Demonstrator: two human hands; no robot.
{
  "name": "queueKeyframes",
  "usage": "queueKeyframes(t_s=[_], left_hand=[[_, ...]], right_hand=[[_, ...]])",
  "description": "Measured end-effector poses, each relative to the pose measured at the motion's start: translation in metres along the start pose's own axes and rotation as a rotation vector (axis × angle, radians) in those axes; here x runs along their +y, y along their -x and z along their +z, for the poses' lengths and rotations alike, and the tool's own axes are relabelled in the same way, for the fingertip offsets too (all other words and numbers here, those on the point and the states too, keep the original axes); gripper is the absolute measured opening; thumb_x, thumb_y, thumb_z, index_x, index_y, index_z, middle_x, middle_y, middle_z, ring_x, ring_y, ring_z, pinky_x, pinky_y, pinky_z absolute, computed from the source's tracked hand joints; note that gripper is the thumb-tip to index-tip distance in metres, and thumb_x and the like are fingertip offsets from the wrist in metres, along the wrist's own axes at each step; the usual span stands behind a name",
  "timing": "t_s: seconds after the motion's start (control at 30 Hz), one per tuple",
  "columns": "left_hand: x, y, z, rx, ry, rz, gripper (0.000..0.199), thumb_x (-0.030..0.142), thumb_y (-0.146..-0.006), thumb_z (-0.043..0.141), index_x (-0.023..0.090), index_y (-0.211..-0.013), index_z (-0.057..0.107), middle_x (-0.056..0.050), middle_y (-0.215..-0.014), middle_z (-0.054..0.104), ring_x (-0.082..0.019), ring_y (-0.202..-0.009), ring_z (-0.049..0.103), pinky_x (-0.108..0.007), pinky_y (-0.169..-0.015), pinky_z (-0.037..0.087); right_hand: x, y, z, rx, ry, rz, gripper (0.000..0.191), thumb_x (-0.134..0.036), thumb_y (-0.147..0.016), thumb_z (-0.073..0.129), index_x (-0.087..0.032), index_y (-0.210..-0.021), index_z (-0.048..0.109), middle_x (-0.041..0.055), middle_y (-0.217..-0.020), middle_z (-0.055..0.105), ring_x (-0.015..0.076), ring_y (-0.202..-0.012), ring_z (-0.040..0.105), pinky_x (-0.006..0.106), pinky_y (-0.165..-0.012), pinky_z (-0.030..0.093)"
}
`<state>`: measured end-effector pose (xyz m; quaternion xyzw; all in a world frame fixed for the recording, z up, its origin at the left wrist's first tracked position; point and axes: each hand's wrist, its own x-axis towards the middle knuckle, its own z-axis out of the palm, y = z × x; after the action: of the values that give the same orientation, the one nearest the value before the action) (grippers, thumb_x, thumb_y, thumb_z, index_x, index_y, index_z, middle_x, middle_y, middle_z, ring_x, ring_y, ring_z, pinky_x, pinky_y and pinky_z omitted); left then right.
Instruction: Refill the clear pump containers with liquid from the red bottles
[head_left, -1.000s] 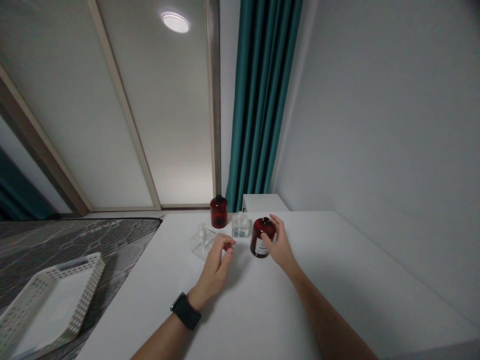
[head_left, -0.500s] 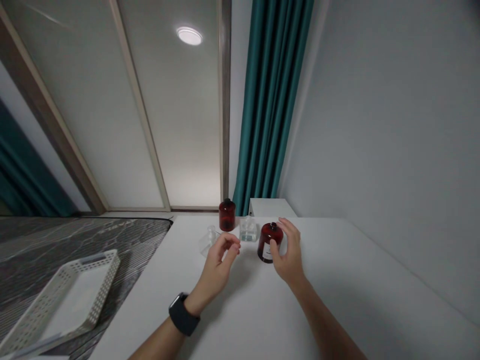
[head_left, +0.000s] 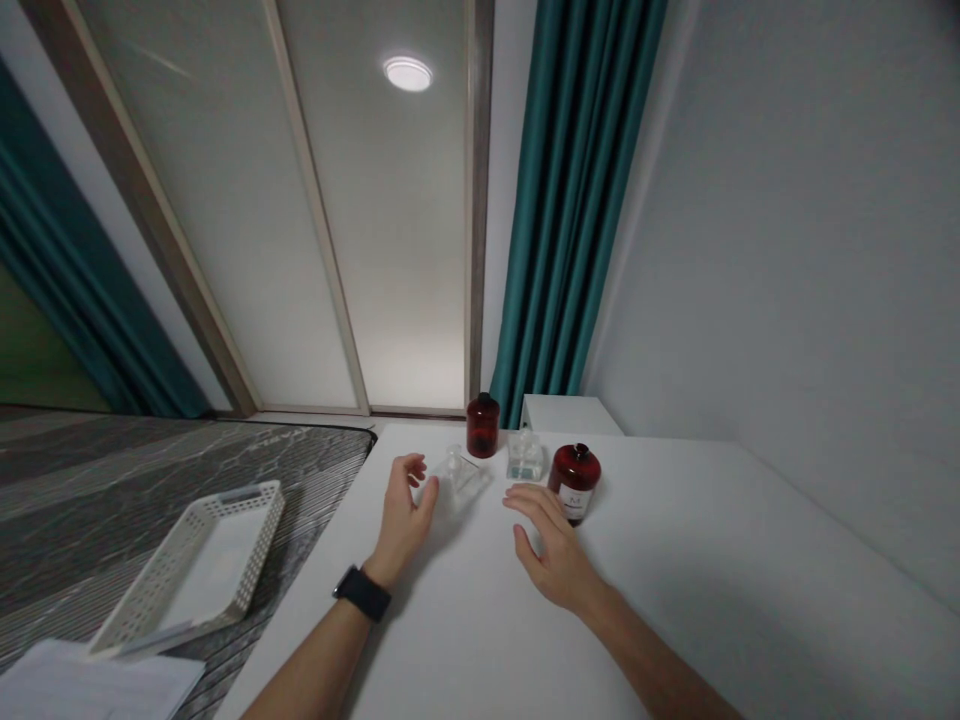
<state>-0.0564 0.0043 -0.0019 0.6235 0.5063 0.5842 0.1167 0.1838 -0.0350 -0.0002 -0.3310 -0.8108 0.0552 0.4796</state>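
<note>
- Left hand (head_left: 405,515): raised over the left part of the desk (head_left: 480,650), thumb apart from bent fingers, a moderate gap between them; nothing held. Dark watch (head_left: 362,594) on that wrist.
- Right hand (head_left: 551,555): fingers extended together and slightly bent, thumb spread wide below them; nothing gripped. Fingertips point toward the desk's far left corner.
- Labelled bottle (head_left: 576,480): dark red, upright, short neck, white label facing the camera. Stands toward the far edge, just beyond the right hand; its left side is partly overlapped by the fingers. Contact cannot be told.
- Plain bottle (head_left: 482,428): red with dark top, upright close to the far edge, left of the labelled one.
- Glass container (head_left: 525,458): clear, squat, between the two red bottles, a little in from the far edge.
- Clear piece (head_left: 459,478): knobbed top, near the far left corner, beyond and between the hands. Exact form unclear.
- Basket (head_left: 259,560): white, perforated, beyond the desk's left edge and lower; papers (head_left: 97,685) near its closest end.
- White cabinet (head_left: 570,415): just past the far edge, before the teal curtain (head_left: 574,220).
</note>
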Motion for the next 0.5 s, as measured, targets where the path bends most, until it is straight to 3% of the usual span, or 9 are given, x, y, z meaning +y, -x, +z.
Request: queueKeyframes(t_s=[0.13, 0.3, 0.5], left_hand=[[0.000, 0.005, 0.015, -0.001, 0.015, -0.070, 0.036, 0.041, -0.091, 0.052, 0.019, -0.119, 0.047, -0.009, -0.113, 0.053, -0.024, -0.101, 0.056, -0.044, -0.086, 0.049], [-0.014, 0.010, 0.023, -0.085, -0.101, -0.036, 0.069, 0.043, -0.074, 0.075, 0.017, -0.130, 0.044, -0.013, -0.120, 0.052, -0.032, -0.111, 0.055, -0.057, -0.097, 0.046], [-0.031, 0.010, 0.024, -0.235, -0.212, -0.084, 0.071, 0.039, -0.071, 0.080, 0.013, -0.129, 0.047, -0.016, -0.120, 0.059, -0.033, -0.111, 0.060, -0.053, -0.098, 0.048]], right_hand=[[0.003, 0.001, 0.001, -0.061, -0.055, 0.043, 0.040, -0.008, -0.087, 0.049, -0.026, -0.121, 0.060, 0.0087, -0.113, 0.067, 0.0268, -0.110, 0.061, 0.049, -0.096, 0.051], [0.007, 0.001, 0.001, -0.099, -0.095, 0.105, 0.036, -0.007, -0.087, 0.047, -0.025, -0.116, 0.060, 0.0078, -0.108, 0.067, 0.0249, -0.105, 0.063, 0.044, -0.093, 0.054], [0.010, 0.002, 0.001, -0.124, -0.137, 0.150, 0.036, -0.007, -0.088, 0.047, -0.025, -0.116, 0.059, 0.0068, -0.108, 0.067, 0.0231, -0.103, 0.064, 0.040, -0.092, 0.053]])
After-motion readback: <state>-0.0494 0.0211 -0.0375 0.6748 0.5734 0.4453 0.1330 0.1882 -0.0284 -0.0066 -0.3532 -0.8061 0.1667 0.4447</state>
